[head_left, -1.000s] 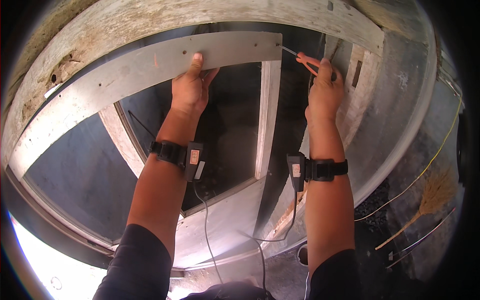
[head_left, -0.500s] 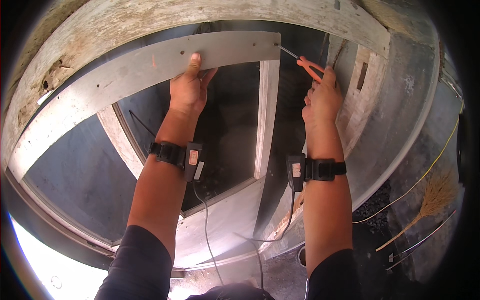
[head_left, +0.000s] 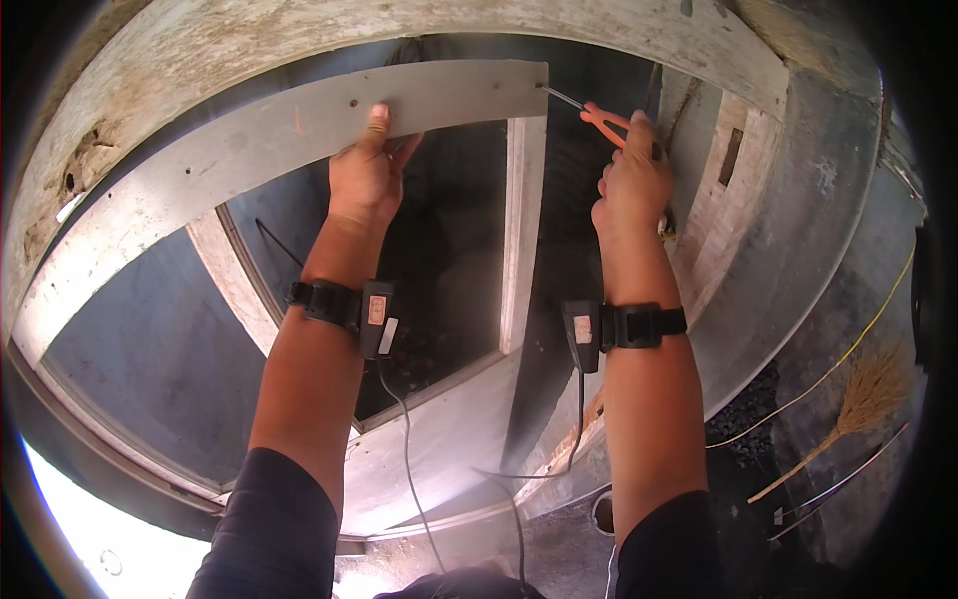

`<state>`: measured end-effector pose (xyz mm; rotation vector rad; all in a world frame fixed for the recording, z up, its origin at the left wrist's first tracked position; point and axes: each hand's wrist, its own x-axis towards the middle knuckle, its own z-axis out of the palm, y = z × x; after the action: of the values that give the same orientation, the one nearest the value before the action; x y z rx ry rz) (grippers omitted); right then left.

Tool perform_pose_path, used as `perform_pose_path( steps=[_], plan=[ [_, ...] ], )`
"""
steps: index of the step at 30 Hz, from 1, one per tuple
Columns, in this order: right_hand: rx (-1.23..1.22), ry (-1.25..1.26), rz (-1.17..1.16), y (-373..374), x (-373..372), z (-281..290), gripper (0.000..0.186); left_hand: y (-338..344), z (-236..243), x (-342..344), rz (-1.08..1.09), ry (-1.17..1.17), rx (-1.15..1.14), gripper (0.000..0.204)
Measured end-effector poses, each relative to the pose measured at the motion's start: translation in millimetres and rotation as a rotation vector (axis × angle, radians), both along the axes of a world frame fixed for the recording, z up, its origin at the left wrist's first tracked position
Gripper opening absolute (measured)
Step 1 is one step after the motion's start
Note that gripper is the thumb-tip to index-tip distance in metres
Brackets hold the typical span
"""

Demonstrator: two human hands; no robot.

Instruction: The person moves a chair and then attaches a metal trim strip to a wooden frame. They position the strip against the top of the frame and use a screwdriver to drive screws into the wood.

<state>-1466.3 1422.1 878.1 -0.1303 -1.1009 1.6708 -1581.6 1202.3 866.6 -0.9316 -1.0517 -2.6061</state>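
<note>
A flat whitish-grey strip point(head_left: 239, 135) with several small holes runs across the top of an open frame. My left hand point(head_left: 366, 175) grips its lower edge near the middle, thumb on the front face and fingers behind. My right hand point(head_left: 636, 180) is closed round the orange handle of a screwdriver point(head_left: 602, 118). Its thin metal shaft reaches left to a small hole or screw head near the strip's right end, and the tip appears to touch there. Much of the handle is hidden by my fingers. A white upright bar point(head_left: 521, 230) stands below the strip's right end.
Above is a thick worn wooden beam point(head_left: 399, 18). A grey door post point(head_left: 813, 200) stands to the right. Cables point(head_left: 406, 439) hang from the wrist-worn devices. At the far right lie a straw broom point(head_left: 860, 394) and a yellow cord point(head_left: 878, 309).
The view has shifted slightly, so the strip and both hands sit a little further left. The screwdriver handle looks slightly turned; its tip stays at the strip's right end.
</note>
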Motion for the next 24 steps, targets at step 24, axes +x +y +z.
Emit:
perform_pose_path(
  steps=[24],
  plan=[
    [-0.228,-0.136,0.016,27.0,-36.3,6.4,0.04,-3.3,-2.8,-13.1,0.055,0.024,0.012,0.031]
  ],
)
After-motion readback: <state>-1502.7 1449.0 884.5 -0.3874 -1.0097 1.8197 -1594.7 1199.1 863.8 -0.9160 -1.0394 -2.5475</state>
